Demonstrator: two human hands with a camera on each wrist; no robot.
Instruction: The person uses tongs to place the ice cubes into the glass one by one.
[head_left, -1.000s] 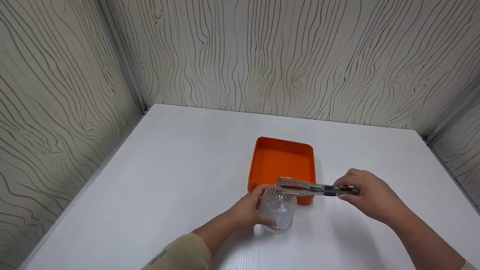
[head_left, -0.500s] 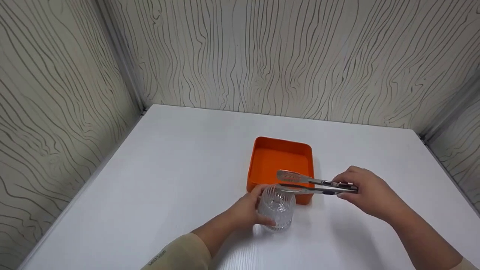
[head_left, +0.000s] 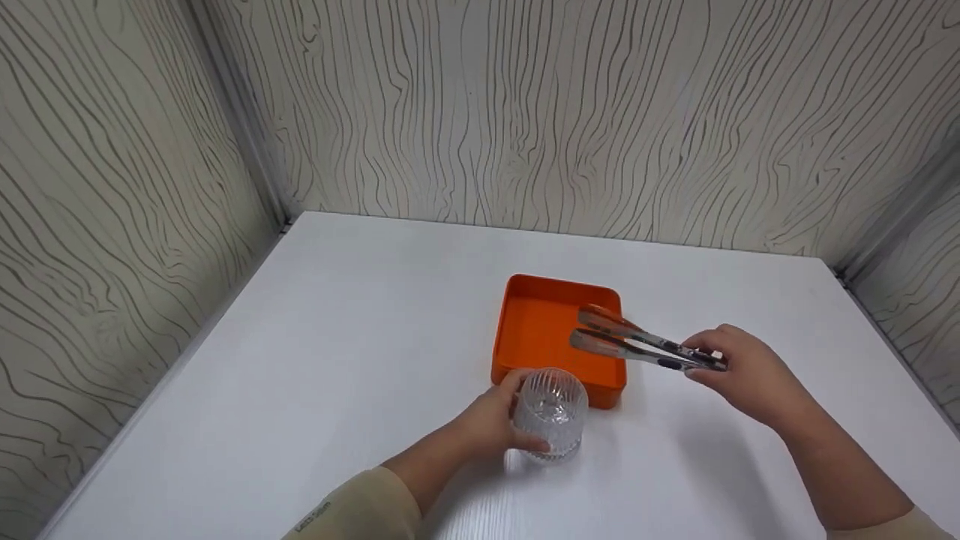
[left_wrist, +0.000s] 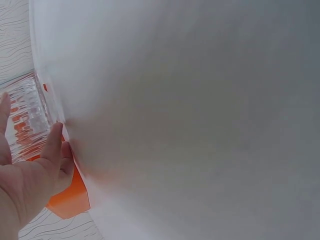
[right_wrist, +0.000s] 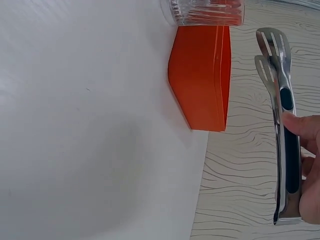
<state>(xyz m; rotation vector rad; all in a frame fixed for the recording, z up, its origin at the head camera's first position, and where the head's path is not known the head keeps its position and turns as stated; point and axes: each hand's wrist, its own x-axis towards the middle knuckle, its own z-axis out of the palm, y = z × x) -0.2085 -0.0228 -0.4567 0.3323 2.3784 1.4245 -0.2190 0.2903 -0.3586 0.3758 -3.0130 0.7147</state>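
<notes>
My left hand (head_left: 484, 424) grips a clear ribbed glass tumbler (head_left: 556, 416) that stands on the white table, fingers on its far side and thumb across its near side. In the left wrist view, the tumbler (left_wrist: 31, 112) shows between the spread thumb and fingers of that hand (left_wrist: 30, 182). My right hand (head_left: 750, 379) holds metal serving tongs (head_left: 601, 345) by the handle end. Their slotted heads are spread apart over an orange square box (head_left: 517, 330), with nothing visible between them. The right wrist view shows dark inlays along the tongs (right_wrist: 291, 155).
The orange box stands just behind the tumbler, its inside bare. The white table (head_left: 360, 322) runs back to wood-grain patterned panels (head_left: 480, 112) at the rear and on both sides.
The tongs have lifted off the tumbler's rim, swung back over the orange box and spread apart. The left hand stays on the tumbler.
</notes>
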